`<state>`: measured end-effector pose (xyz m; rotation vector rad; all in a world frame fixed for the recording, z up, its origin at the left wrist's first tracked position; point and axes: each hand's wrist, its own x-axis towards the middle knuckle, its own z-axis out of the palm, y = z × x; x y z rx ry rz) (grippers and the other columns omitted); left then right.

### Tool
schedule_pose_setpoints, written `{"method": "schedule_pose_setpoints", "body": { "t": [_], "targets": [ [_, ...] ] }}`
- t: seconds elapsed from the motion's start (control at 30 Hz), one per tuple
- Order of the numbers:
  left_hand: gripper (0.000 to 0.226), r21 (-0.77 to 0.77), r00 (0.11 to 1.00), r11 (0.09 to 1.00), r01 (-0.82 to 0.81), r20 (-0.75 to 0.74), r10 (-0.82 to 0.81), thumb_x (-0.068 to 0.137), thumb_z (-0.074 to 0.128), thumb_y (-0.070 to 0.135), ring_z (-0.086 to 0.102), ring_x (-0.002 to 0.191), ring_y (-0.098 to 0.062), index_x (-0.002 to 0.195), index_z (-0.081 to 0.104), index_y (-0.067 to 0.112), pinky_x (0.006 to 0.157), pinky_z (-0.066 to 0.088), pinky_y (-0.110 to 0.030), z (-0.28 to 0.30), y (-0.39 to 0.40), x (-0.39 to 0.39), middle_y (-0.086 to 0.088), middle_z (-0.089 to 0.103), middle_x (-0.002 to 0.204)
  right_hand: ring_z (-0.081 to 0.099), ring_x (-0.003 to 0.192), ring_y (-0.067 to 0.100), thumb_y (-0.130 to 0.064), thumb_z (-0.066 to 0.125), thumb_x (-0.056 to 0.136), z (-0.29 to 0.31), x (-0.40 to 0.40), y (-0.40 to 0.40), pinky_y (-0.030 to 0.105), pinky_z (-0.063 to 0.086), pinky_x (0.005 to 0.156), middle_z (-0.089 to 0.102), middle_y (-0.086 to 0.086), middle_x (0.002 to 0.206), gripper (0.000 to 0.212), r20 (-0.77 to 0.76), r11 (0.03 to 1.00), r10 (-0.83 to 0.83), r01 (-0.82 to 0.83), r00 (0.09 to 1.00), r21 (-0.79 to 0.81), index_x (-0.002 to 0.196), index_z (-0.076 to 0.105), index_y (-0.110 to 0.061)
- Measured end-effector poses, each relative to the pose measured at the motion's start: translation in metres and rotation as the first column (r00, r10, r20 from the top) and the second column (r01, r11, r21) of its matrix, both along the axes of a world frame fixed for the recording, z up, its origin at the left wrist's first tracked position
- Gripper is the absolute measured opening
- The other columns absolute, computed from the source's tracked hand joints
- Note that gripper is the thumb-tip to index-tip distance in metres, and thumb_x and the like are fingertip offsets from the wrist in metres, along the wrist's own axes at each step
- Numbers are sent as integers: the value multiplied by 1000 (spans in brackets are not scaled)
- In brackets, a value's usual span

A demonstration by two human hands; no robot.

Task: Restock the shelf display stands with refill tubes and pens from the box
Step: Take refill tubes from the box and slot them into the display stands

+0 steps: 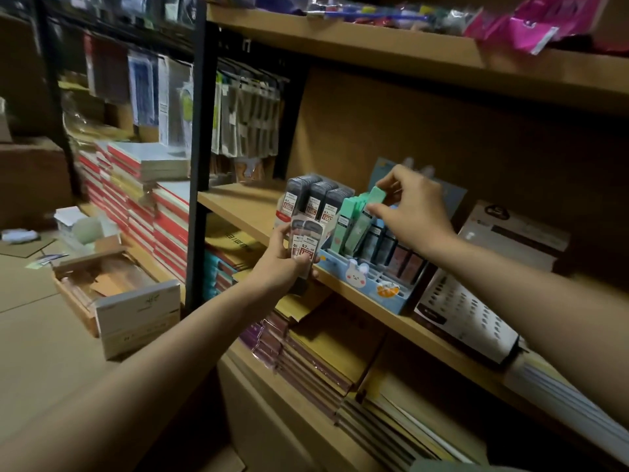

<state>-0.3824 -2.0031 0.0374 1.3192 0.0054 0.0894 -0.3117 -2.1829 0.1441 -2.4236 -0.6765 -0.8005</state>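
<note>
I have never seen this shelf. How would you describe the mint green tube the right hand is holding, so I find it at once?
Look at the middle wooden shelf, then at the light blue display stand with a rabbit face on its front. Above the stand's left rows, the right hand pinches one mint green tube. It is raised and tilted, while the other green tubes sit in their slots.
</note>
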Motion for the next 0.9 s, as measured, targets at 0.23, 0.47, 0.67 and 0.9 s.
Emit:
{"method": "schedule_pose_setpoints", "body": {
  "t": [0.23,0.47,0.67,0.9],
  "targets": [
    [63,9,1000,1000,11,-2,-11,97,49,4,68,94,-21,144,24,37,77,54,-34,-5,5,6,-12,64,112,60,92,20,-19,80,79,-15,17,7,32,50,79,65,4,100,25,-23,997,-65,64,998,-35,97,63,-17],
    [45,-9,999,999,-51,16,51,97,50,5,70,88,-16,133,37,29,69,53,-30,-4,7,13,-6,67,106,61,91,19,-17,81,77,-18,17,12,34,53,81,65,5,102,26,-33,996,-63,61,997,-65,97,65,-15],
    [37,-19,999,999,-36,11,36,96,54,9,71,83,-11,130,44,15,59,54,-22,-5,6,11,-6,67,104,56,92,19,-20,82,77,-29,15,16,33,51,80,50,-3,100,30,-19,988,-114,111,993,-111,101,67,-12],
    [31,-63,998,997,44,35,-42,100,47,9,69,85,-13,129,47,18,68,57,-29,4,13,2,-6,65,108,50,94,16,-26,70,88,-26,5,22,37,52,81,45,1,106,34,18,982,-130,132,991,-137,120,65,-16]
  ]
}}
